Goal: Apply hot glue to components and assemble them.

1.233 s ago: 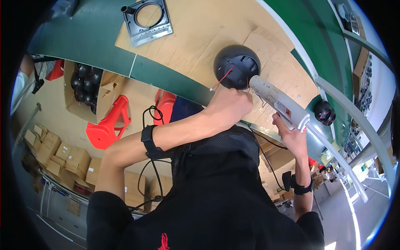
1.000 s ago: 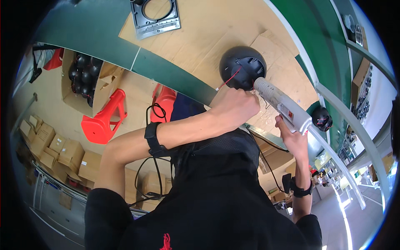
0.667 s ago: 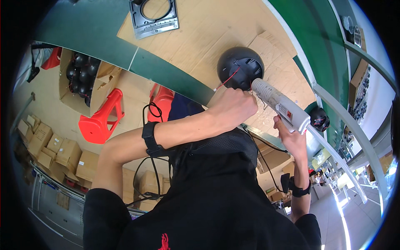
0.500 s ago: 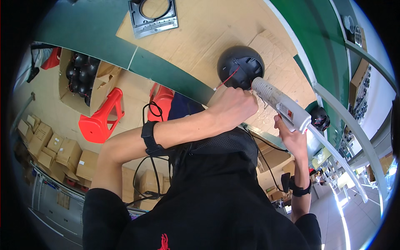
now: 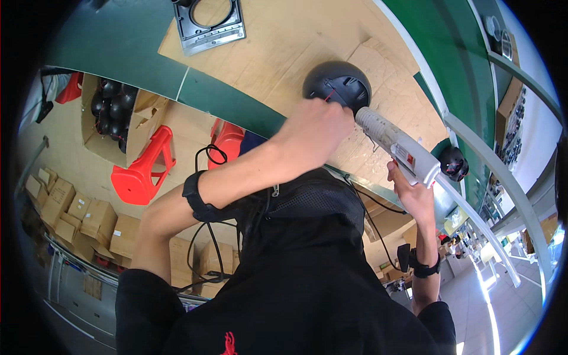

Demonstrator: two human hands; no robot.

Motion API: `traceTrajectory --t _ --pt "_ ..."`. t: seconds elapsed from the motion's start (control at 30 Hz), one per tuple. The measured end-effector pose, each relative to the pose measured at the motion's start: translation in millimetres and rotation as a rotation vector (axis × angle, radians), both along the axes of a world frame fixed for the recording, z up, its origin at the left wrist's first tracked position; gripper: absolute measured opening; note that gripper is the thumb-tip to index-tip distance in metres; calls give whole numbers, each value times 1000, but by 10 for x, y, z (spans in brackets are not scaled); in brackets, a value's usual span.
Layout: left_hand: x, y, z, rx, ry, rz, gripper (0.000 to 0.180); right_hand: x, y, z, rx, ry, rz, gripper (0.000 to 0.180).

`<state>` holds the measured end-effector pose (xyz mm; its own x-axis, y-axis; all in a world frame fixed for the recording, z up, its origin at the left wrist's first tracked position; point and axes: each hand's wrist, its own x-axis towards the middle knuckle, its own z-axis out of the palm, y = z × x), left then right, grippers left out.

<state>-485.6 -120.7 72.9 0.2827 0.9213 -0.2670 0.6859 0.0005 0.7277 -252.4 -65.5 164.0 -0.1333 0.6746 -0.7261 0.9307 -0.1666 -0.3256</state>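
Note:
A round black plastic housing (image 5: pixel 334 76) with a recessed, slotted face rests on the cardboard sheet (image 5: pixel 284 50). Bent over its near side, my left hand (image 5: pixel 318 131) has its fingers curled closed. A short piece of red wire (image 5: pixel 331 94) shows at the knuckles; whatever sits between the fingertips is hidden. My right hand (image 5: pixel 414 198) is wrapped round the handle of a whitish glue gun (image 5: pixel 393 142). The gun's front end comes up to the housing's near right edge, beside my left hand; whether its tip touches is out of sight.
A black square frame with a round hole (image 5: pixel 213 38) lies at the far left of the cardboard. Another black round part (image 5: pixel 453 163) stands at the right, near a metal rail (image 5: pixel 491 160). Left of the bench are a carton of black balls (image 5: pixel 135 133) and red stools (image 5: pixel 142 171).
My left hand has moved up and slightly left, now covering most of the red wire that was showing. The glue gun stays close to the housing, hardly shifted.

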Motion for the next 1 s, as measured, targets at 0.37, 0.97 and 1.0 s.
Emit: traceTrajectory --t 0.37,0.97,1.0 --pt "-157 579 -451 348 -161 152 11 78 -106 -78 40 49 16 31" --pt "-132 750 -464 149 -160 60 13 86 -194 -108 58 68 -46 27" --pt "-139 740 -470 162 -167 61 13 84 -198 -110 57 68 -47 27"
